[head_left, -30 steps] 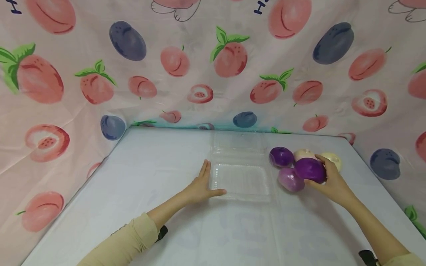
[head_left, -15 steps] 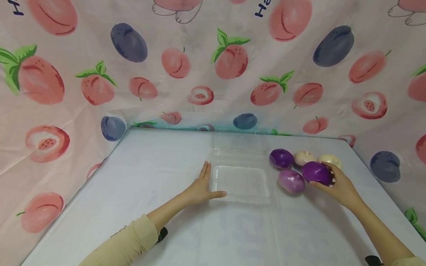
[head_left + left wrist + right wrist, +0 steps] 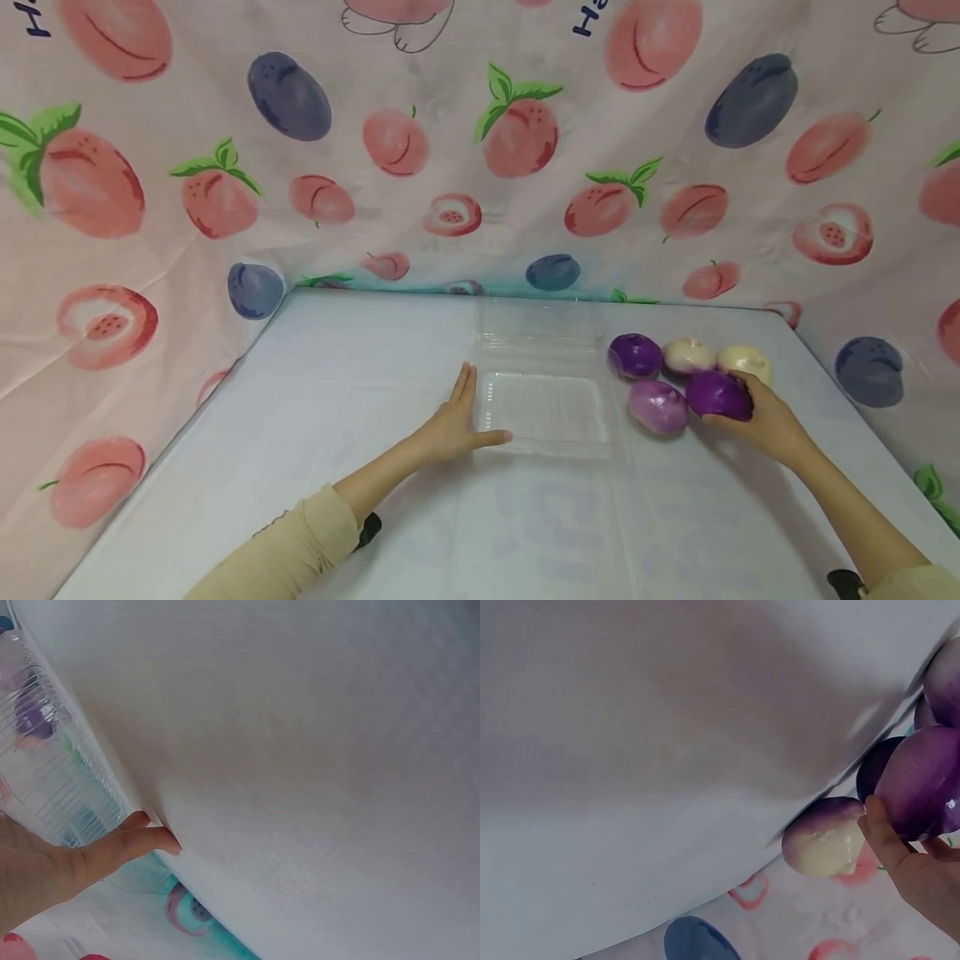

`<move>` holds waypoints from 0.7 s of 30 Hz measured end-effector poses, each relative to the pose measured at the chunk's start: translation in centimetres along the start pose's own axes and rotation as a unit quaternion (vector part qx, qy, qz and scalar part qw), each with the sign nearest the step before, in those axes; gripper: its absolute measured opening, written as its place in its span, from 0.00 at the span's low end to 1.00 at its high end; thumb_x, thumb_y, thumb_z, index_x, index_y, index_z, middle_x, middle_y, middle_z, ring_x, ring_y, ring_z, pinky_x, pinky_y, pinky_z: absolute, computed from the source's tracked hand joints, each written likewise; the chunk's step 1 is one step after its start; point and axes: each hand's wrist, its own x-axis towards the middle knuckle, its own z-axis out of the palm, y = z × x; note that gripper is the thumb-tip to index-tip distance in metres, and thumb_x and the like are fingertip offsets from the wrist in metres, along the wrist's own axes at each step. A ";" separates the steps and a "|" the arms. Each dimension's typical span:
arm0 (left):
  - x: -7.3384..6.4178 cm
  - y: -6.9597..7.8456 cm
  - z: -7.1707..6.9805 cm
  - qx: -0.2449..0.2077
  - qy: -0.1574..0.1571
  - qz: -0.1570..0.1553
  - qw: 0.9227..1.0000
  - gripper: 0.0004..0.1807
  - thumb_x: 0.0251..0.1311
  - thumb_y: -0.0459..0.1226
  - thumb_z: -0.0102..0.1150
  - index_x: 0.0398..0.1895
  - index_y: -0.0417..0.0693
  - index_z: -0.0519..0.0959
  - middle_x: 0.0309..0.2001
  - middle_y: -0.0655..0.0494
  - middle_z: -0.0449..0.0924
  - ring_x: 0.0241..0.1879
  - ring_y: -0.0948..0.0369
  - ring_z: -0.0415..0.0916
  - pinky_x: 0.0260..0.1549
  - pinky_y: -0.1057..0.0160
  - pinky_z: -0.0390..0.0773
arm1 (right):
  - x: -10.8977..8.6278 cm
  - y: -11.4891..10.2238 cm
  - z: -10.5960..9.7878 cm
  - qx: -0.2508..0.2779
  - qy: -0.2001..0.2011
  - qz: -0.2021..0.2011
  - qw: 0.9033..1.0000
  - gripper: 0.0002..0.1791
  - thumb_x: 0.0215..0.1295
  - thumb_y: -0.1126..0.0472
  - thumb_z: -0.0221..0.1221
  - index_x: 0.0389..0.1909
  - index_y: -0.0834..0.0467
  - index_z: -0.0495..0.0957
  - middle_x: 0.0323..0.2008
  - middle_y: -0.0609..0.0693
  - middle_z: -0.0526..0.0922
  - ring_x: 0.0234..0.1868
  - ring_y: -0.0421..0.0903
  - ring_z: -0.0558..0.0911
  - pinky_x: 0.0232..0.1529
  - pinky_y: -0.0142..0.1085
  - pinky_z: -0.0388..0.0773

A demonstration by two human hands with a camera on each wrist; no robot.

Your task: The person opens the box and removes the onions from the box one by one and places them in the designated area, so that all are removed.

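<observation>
My right hand (image 3: 772, 421) grips a glossy dark purple onion (image 3: 717, 395), its thumb along the near side and fingers over the far side. In the right wrist view the held onion (image 3: 919, 784) shows a smooth, shiny skin. Close around it lie a lighter purple onion (image 3: 658, 407), another dark purple onion (image 3: 635, 356) and two pale onions (image 3: 688, 356). A clear plastic clamshell box (image 3: 543, 443) lies unfolded left of the onions, lid at the back. My left hand (image 3: 450, 427) rests at the box's left front corner, thumb and fingers spread and straight.
The white table (image 3: 360, 350) runs back to a fruit-printed cloth (image 3: 450, 125) that hangs behind it and along both sides. The box's lid (image 3: 536, 318) reaches close to the table's back edge.
My right hand has carried the dark purple onion rightward and toward me, away from the lighter purple one, uncovering the pale onion behind. The left hand has stayed at the box.
</observation>
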 end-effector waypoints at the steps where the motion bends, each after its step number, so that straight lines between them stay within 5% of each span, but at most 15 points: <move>1: 0.0 0.0 0.0 0.002 0.000 -0.002 1.000 0.63 0.52 0.58 0.63 0.74 0.42 0.31 0.76 0.47 0.23 0.69 0.35 0.49 0.64 0.39 0.59 | 0.0 0.0 0.0 -0.002 -0.001 -0.001 1.000 0.49 0.55 0.52 0.67 0.63 0.79 0.52 0.57 0.83 0.61 0.56 0.78 0.63 0.53 0.67 0.62; 10: 0.0 0.0 0.5 0.000 -0.003 -0.004 1.000 0.63 0.51 0.59 0.63 0.74 0.42 0.31 0.76 0.47 0.23 0.70 0.35 0.47 0.64 0.37 0.57 | 0.0 0.8 0.9 0.004 -0.020 -0.003 1.000 0.48 0.55 0.53 0.66 0.62 0.80 0.52 0.57 0.83 0.60 0.55 0.79 0.63 0.53 0.67 0.62; 21: 0.1 0.0 0.1 0.011 0.004 -0.002 1.000 0.63 0.52 0.59 0.62 0.74 0.41 0.31 0.76 0.45 0.24 0.68 0.33 0.49 0.63 0.38 0.60 | 0.8 0.7 1.5 0.021 0.003 -0.060 0.998 0.46 0.50 0.61 0.69 0.61 0.80 0.53 0.55 0.83 0.62 0.54 0.78 0.64 0.52 0.68 0.62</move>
